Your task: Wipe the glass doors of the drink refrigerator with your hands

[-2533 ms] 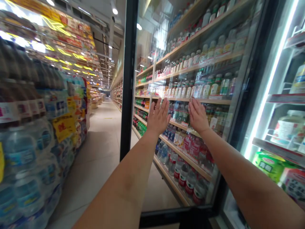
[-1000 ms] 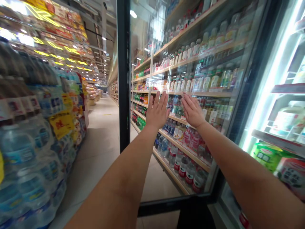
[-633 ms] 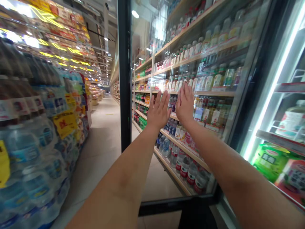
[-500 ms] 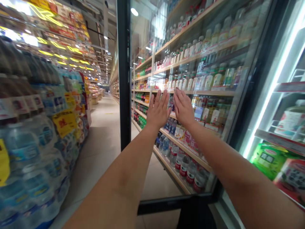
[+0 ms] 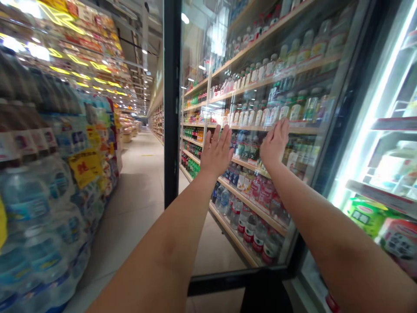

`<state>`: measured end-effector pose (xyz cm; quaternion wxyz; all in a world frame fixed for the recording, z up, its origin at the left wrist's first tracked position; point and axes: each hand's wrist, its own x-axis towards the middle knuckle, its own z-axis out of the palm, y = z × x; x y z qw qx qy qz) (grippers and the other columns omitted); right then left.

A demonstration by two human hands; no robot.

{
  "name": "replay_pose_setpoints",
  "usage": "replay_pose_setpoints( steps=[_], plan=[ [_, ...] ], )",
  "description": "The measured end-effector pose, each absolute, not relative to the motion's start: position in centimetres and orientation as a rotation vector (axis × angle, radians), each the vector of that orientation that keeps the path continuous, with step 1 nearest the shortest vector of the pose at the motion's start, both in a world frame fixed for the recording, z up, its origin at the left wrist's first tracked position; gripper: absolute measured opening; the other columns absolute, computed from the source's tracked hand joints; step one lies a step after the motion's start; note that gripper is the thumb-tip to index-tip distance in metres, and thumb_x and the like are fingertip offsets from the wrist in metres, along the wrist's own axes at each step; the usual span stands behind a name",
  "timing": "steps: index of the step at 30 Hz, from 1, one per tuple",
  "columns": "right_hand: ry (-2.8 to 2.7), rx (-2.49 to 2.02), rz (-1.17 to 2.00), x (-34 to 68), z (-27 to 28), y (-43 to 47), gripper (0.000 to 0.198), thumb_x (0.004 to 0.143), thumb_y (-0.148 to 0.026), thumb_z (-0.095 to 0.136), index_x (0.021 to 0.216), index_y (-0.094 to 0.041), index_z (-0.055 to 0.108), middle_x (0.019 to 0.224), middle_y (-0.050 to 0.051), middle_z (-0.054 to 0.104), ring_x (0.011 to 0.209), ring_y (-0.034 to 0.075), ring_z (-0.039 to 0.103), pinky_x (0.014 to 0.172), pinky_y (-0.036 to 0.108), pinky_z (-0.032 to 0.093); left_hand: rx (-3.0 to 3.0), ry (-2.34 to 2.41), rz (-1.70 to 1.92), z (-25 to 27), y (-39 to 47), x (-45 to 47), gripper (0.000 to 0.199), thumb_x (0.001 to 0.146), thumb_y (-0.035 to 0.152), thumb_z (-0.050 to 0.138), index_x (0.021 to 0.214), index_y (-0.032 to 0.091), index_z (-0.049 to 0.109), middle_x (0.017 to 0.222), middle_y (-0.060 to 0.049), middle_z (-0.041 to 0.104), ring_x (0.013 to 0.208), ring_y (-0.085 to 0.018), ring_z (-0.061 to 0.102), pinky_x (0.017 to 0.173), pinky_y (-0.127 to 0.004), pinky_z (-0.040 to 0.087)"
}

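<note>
A glass door point(image 5: 241, 256) in a black frame swings out in front of me, with rows of bottles showing in the pane. My left hand point(image 5: 216, 150) lies palm-first at the glass, fingers stretched and spread, holding nothing. To its right, my right hand point(image 5: 275, 141) is raised to the same pane. Its fingers point up, stretched out and close together, and nothing shows in them. Whether both palms press fully on the glass is hard to tell.
Right of the door is a lit cooler with shelves point(image 5: 384, 195), holding a green package point(image 5: 366, 215) and bottles. Stacked water bottles point(image 5: 29, 195) and a yellow sign point(image 5: 85, 167) line the left. An aisle floor point(image 5: 137, 187) runs into the distance.
My right hand has moved right across the glass, away from my left hand, and has turned more side-on. The left hand stays in nearly the same place.
</note>
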<state>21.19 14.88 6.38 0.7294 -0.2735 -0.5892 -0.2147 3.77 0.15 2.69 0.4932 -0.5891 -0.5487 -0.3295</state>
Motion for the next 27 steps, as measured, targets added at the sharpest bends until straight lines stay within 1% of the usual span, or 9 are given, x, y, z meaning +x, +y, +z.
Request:
replay_pose_setpoints(
  steps=[3, 6, 10, 12, 14, 19, 22, 24, 27],
  plan=[
    [-1.458, -0.531, -0.542, 18.6, 6.9, 12.7, 0.056, 0.105, -0.032, 0.018, 0.159, -0.021, 0.027, 0.164, 0.011, 0.028, 0.156, 0.026, 0.017, 0.123, 0.058, 0.026, -1.448, -1.336, -0.809, 2.7, 0.0, 3.9, 0.067, 0.104, 0.036, 0.031, 0.162, 0.015, 0.007, 0.168, -0.005, 0.010, 0.156, -0.025, -0.005, 0.129, -0.053, 0.001],
    [-1.683, -0.411, -0.631, 17.7, 5.5, 10.5, 0.056, 0.104, -0.028, 0.025, 0.159, -0.020, 0.026, 0.165, 0.009, 0.029, 0.156, 0.023, 0.015, 0.125, 0.053, 0.025, -1.456, -1.340, -0.812, 2.8, -0.1, 4.0, 0.066, 0.104, 0.037, 0.031, 0.162, 0.014, 0.009, 0.168, -0.005, 0.010, 0.156, -0.025, -0.005, 0.129, -0.053, 0.000],
    [-1.879, -0.262, -0.745, 20.0, 2.4, 10.3, 0.054, 0.102, -0.024, 0.033, 0.156, -0.021, 0.035, 0.161, 0.009, 0.037, 0.155, 0.022, 0.021, 0.125, 0.051, 0.028, -1.447, -1.339, -0.802, 2.8, -0.3, 4.1, 0.065, 0.104, 0.036, 0.031, 0.162, 0.013, 0.013, 0.168, -0.006, 0.011, 0.156, -0.025, -0.006, 0.129, -0.052, 0.000],
    [-1.894, -0.248, -0.772, 21.9, 1.2, 11.3, 0.052, 0.102, -0.024, 0.035, 0.154, -0.021, 0.039, 0.158, 0.012, 0.042, 0.154, 0.023, 0.025, 0.123, 0.051, 0.030, -1.441, -1.330, -0.797, 2.8, -0.3, 4.0, 0.065, 0.104, 0.035, 0.032, 0.161, 0.013, 0.014, 0.168, -0.006, 0.011, 0.156, -0.025, -0.005, 0.129, -0.052, 0.000],
    [-1.847, -0.277, -0.745, 23.5, 0.6, 12.6, 0.051, 0.103, -0.026, 0.035, 0.154, -0.020, 0.040, 0.158, 0.014, 0.042, 0.153, 0.024, 0.028, 0.122, 0.053, 0.032, -1.437, -1.319, -0.794, 2.8, -0.2, 3.9, 0.065, 0.104, 0.035, 0.034, 0.161, 0.013, 0.014, 0.168, -0.007, 0.012, 0.156, -0.025, -0.005, 0.129, -0.052, 0.001],
    [-1.467, -0.444, -0.576, 24.5, 2.1, 15.5, 0.053, 0.106, -0.037, 0.027, 0.154, -0.019, 0.039, 0.159, 0.016, 0.039, 0.152, 0.025, 0.030, 0.122, 0.056, 0.031, -1.423, -1.320, -0.789, 2.7, 0.1, 3.6, 0.066, 0.103, 0.036, 0.035, 0.161, 0.013, 0.012, 0.168, -0.006, 0.011, 0.156, -0.025, -0.006, 0.129, -0.053, 0.001],
    [-1.275, -0.536, -0.494, 22.7, 4.2, 15.8, 0.057, 0.106, -0.039, 0.020, 0.155, -0.017, 0.038, 0.159, 0.018, 0.037, 0.152, 0.027, 0.028, 0.122, 0.059, 0.029, -1.422, -1.316, -0.790, 2.6, 0.2, 3.5, 0.066, 0.104, 0.036, 0.034, 0.162, 0.014, 0.011, 0.168, -0.006, 0.011, 0.156, -0.025, -0.005, 0.129, -0.053, 0.002],
    [-1.271, -0.539, -0.492, 21.0, 5.3, 15.1, 0.057, 0.106, -0.038, 0.017, 0.157, -0.017, 0.033, 0.161, 0.017, 0.033, 0.154, 0.027, 0.024, 0.122, 0.060, 0.028, -1.419, -1.316, -0.786, 2.6, 0.2, 3.5, 0.066, 0.104, 0.036, 0.034, 0.162, 0.014, 0.011, 0.168, -0.006, 0.011, 0.156, -0.025, -0.005, 0.129, -0.052, 0.002],
    [-1.449, -0.472, -0.552, 19.2, 5.6, 13.0, 0.057, 0.105, -0.033, 0.019, 0.161, -0.020, 0.023, 0.165, 0.013, 0.027, 0.156, 0.026, 0.017, 0.123, 0.058, 0.027, -1.418, -1.317, -0.783, 2.6, 0.1, 3.6, 0.067, 0.104, 0.036, 0.034, 0.162, 0.014, 0.010, 0.168, -0.006, 0.011, 0.156, -0.025, -0.005, 0.129, -0.052, 0.002]
  ],
)
